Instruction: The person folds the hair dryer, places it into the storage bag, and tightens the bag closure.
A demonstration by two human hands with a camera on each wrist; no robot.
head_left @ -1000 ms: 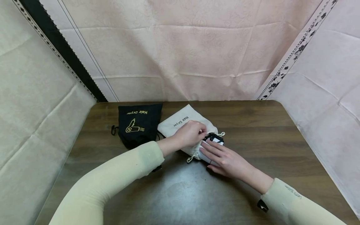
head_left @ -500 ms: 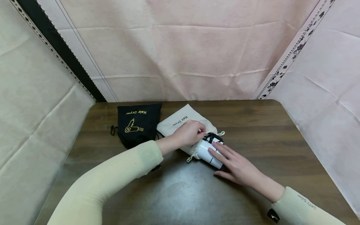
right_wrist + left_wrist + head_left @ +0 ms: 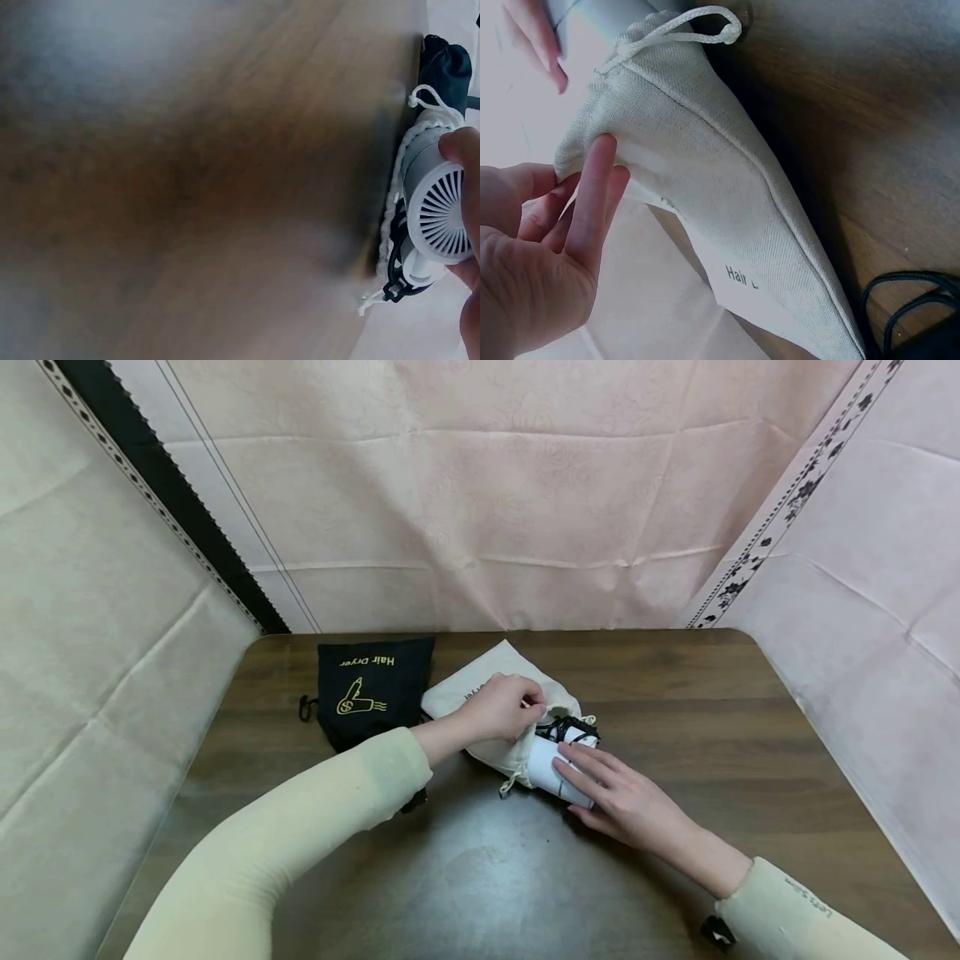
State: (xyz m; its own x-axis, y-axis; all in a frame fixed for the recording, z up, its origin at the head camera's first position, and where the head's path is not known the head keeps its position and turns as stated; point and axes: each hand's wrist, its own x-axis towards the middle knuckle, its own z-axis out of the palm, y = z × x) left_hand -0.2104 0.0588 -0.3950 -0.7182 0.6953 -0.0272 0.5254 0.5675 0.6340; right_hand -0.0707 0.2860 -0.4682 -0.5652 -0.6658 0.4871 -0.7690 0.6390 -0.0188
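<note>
A cream cloth drawstring bag [image 3: 495,662] printed "Hair Dryer" lies on the table. My left hand [image 3: 502,714] pinches the edge of its mouth between thumb and fingers, seen closely in the left wrist view. Partly inside the mouth is a white hair dryer [image 3: 546,764], its round vented end [image 3: 442,214] sticking out. My right hand [image 3: 633,797] holds this outer part, fingers over the top and thumb on the near side. A bundled black cord [image 3: 562,727] lies beside the barrel at the opening. The dryer's front part is hidden in the bag.
A black drawstring bag [image 3: 375,693] with a gold hair dryer drawing lies left of the cream one, behind my left forearm. Brown wooden table [image 3: 675,693] surrounds them. Pale cloth [image 3: 525,527] hangs at the back and both sides.
My right hand slid back along the dryer toward its vented end, spread briefly, then settled closer on it. My left hand lifted the bag's edge slightly, and the mouth gapes more.
</note>
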